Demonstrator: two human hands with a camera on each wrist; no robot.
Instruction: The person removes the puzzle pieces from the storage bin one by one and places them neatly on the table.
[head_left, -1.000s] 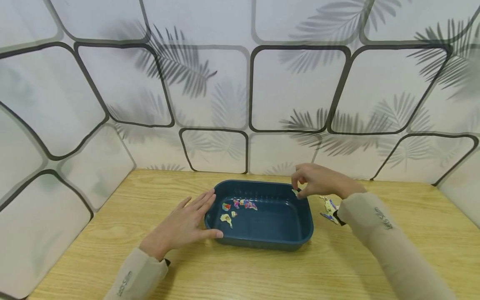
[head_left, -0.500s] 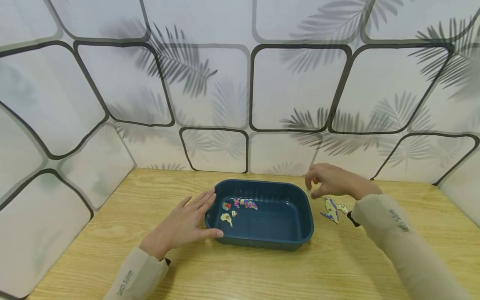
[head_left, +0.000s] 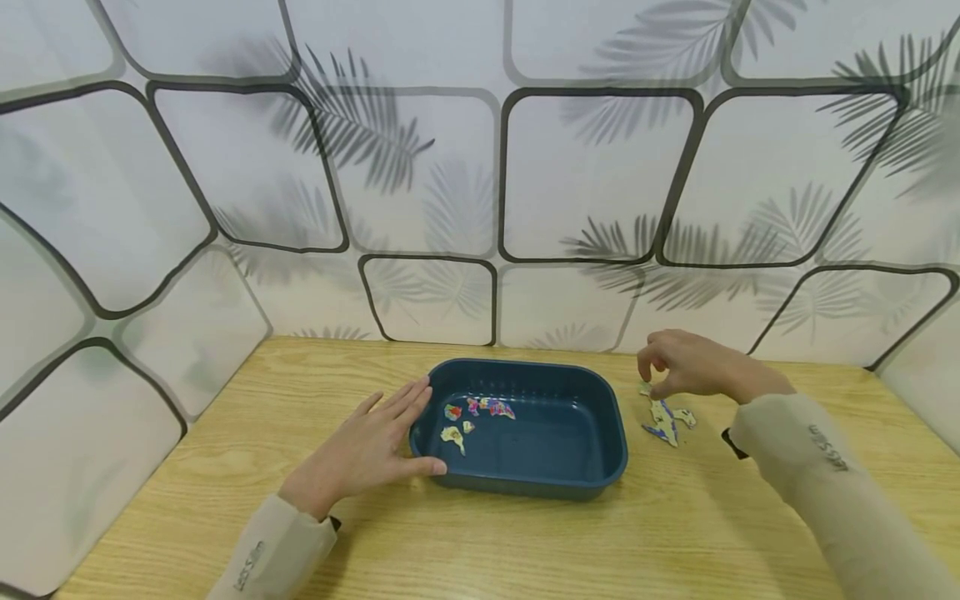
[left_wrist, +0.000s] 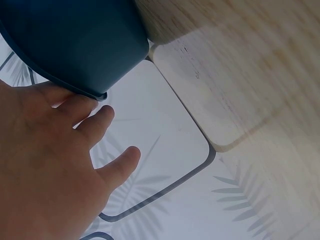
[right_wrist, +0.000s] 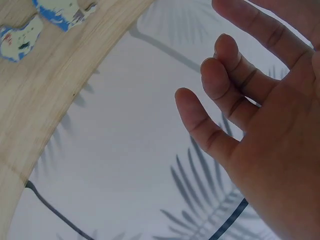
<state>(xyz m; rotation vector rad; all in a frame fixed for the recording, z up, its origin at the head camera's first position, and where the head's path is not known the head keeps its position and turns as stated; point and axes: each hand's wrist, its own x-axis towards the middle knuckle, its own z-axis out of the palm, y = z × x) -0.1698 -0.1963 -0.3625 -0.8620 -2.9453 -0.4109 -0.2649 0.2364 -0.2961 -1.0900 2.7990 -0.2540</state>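
My left hand [head_left: 356,458] lies spread against the left end of a dark blue plastic basin [head_left: 525,489], fingers at its rim and thumb over the front edge. Inside the basin, toward the left, lie several small colourful flat cut-out pieces [head_left: 501,409] and a cream one [head_left: 453,436]. Right of the basin, my right hand [head_left: 693,365] pinches a small pale flat piece [head_left: 645,388] between thumb and forefinger, close over the table. Just below it rest a cream-and-blue cut-out piece [head_left: 663,423] and a smaller one [head_left: 685,417]. In the right wrist view the pinching fingertips are out of frame.
The light wooden table [head_left: 495,550] runs back to a white wall [head_left: 420,300] patterned with dark outlines and grey leaves. Another panel of the same pattern [head_left: 202,325] rises along the left side.
My right hand has moved right from the basin's far right corner, carrying the small pale piece to beside the pieces on the table. The left hand and basin stay put.
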